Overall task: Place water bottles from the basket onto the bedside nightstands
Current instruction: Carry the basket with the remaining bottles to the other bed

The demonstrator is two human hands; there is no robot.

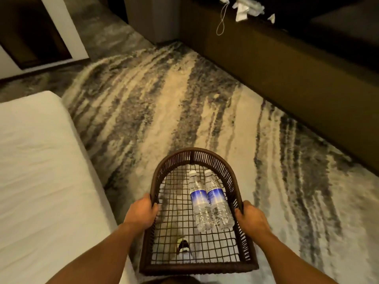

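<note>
I hold a dark brown wicker basket [213, 155] with an open grid bottom in front of me, above the carpet. My left hand [141, 210] grips its left rim and my right hand [251, 218] grips its right rim. Two clear water bottles with blue labels and white caps lie side by side on the basket's right half: the left bottle [199, 201] and the right bottle [217, 199], caps pointing away from me. No nightstand is in view.
A white bed [37, 171] fills the left side. A dark brown sofa [287, 64] with white cloth [244, 6] on it runs along the right. Streaked beige and grey carpet [164, 103] lies between them. A shoe [183, 248] shows through the basket's grid.
</note>
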